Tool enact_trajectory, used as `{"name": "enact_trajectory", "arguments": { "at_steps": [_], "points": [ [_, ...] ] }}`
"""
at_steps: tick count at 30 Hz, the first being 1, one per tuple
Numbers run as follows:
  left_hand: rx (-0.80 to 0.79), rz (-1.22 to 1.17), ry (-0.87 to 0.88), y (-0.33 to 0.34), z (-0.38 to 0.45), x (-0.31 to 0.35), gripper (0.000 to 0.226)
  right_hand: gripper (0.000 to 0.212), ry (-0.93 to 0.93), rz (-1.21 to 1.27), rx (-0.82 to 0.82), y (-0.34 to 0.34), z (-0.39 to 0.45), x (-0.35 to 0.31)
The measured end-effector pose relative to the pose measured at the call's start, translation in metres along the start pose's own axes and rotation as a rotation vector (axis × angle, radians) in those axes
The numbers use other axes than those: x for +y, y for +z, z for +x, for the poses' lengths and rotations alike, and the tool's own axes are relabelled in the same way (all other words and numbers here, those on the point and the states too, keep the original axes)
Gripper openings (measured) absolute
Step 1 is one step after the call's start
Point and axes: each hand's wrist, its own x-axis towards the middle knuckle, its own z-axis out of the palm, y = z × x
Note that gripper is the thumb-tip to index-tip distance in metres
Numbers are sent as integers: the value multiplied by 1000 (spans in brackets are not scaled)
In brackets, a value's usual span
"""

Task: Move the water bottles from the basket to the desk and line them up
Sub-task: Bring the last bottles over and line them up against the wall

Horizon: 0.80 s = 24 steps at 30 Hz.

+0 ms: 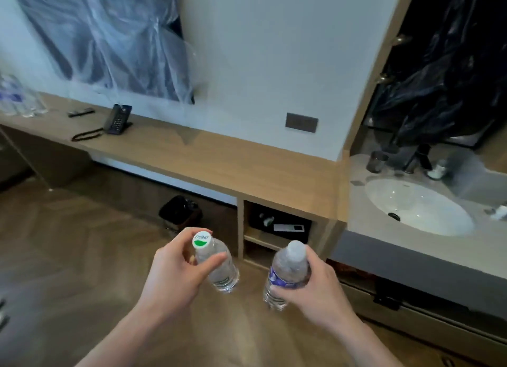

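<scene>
A clear bottle (219, 268) at 6 o'clock has a white cap with a green swoosh, its neighbour bottle (285, 273) a purple label (cap pale, blurred), above a brown herringbone floor (82, 243), with a tan wood-grain desk (219, 158), black phone (118, 119) at 10 o'clock, and white sink (417, 204) at 3 o'clock.

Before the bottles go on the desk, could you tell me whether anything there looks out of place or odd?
Mainly the television on the wall above the desk: it is covered in loose, crumpled clear plastic. The telephone and its cord lie tidy, and both capped bottles, in the left hand and right hand, show no spill.
</scene>
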Motion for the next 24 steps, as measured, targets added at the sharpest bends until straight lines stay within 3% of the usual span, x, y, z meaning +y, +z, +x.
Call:
{"name": "enact_trajectory", "arguments": {
  "at_steps": [10, 16, 24],
  "points": [
    [98, 47, 35, -179, 73, -61, 18, 70, -163, 43, -98, 130, 120, -145],
    [228, 42, -3, -244, 141, -98, 20, 77, -258, 64, -194, 191, 212, -200],
    [438, 109, -73, -315, 257, -142, 27, 70, -359, 92, -349, 274, 357, -243]
  ]
}}
